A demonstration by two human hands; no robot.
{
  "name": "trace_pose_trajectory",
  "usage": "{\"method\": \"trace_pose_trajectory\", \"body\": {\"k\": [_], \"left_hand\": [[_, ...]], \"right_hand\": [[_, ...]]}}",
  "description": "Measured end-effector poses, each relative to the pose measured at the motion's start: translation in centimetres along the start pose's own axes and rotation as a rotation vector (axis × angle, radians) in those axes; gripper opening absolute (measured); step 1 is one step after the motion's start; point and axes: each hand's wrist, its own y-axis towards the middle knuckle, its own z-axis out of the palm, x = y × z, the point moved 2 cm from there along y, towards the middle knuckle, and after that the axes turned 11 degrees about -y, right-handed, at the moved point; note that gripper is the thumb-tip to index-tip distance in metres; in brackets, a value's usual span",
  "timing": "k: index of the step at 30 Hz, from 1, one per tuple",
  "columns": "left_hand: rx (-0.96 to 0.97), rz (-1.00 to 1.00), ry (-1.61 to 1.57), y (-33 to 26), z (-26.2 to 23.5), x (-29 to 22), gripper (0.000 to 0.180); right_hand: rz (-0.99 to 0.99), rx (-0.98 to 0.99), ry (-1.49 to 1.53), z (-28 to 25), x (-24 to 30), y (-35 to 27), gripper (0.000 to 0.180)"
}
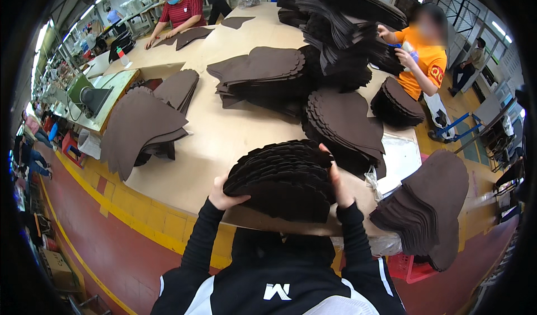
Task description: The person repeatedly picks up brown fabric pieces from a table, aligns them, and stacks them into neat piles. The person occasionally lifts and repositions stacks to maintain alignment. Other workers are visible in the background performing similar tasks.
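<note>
The person in black has both hands on a bumpy pile [282, 183], made of many dark brown flat pieces. It is at the near side of the big table [212, 141], right in front of the person's chest. I can't tell if its bottom touches the table or is up a little.

The pile sits between the two hands. Its long way goes across, from one hand to the other, and its wavy edges face up and away from the person. The left hand [225, 194] has hold of the left end. Its thumb lies along the near side, and its other fingers are hidden. The right hand [339, 185] has hold of the right end, with fingers pretty straight and pointing away. I can't see its thumb. Both hands touch the pile, so neither is nearer to it.

A round pile [344, 119] lies just past the right hand, on the far side. The left hand is well apart from that one. A droopy pile [428, 203] lies farther right, hanging over the table's edge.
</note>
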Motion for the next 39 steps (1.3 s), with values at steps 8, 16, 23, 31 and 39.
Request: {"method": "trace_pose_trajectory", "body": {"k": [8, 16, 23, 31, 39], "left_hand": [[0.148, -0.076, 0.118, 0.2, -0.8, 1.7, 0.082], [-0.149, -0.041, -0.021, 0.4, 1.2, -1.1, 0.048], [0.097, -0.08, 0.195, -1.8, -2.6, 0.1, 0.056], [0.041, -0.188, -0.496, -4.4, 1.1, 3.9, 0.051], [-0.081, -0.258, -0.163, -2.6, -3.9, 7.2, 0.061]], "right_hand": [[0.0, 0.152, -0.531, 0.3, 0.4, -7.8, 0.156], [-0.129, -0.395, -0.508, 2.0, 2.4, -2.4, 0.095], [-0.224, -0.071, -0.722, 0.6, 5.1, -3.0, 0.098], [-0.273, -0.254, -0.454, 3.8, 1.1, -3.3, 0.07], [-0.178, -0.169, -0.508, 3.1, 1.0, -3.3, 0.093]]}}
